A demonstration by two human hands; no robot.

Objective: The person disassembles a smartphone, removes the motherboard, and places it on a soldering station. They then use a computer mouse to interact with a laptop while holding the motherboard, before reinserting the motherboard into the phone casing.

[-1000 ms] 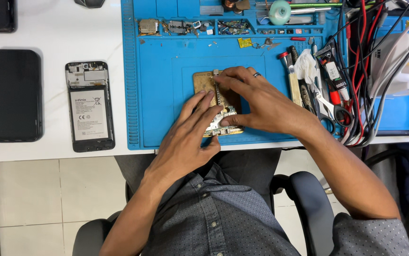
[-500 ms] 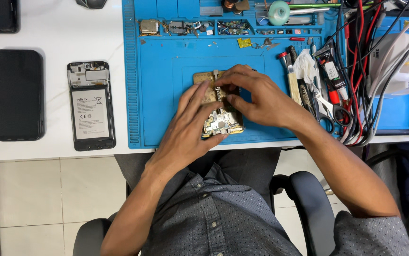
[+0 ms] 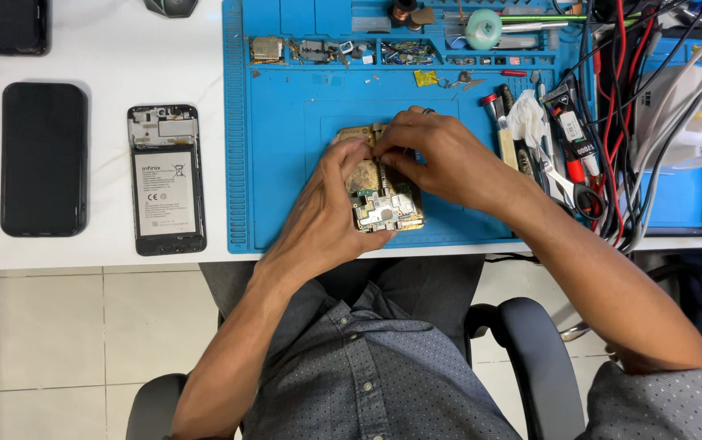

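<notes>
Gold-toned circuit board (image 3: 388, 204) now lifted, tilted off blue mat (image 3: 286, 163), no longer flat near front edge. Left hand (image 3: 326, 216) fingers curl around board's left side; right hand (image 3: 440, 159) fingertips pinch small part on top edge. Opened phone (image 3: 167, 179) lies left.

Circuit board (image 3: 385, 204): bare metal shields, dull gold-grey, rough with small parts. Work mat (image 3: 286, 163): blue, matt, rubbery-looking, smooth. Tabletop (image 3: 107, 49): white, smooth, faint sheen. Black phone (image 3: 44, 159), left: glossy glass face. Opened phone (image 3: 167, 179): black plastic frame, battery with matt paper-like label. Shirt (image 3: 367, 375): grey dotted woven cloth.
</notes>
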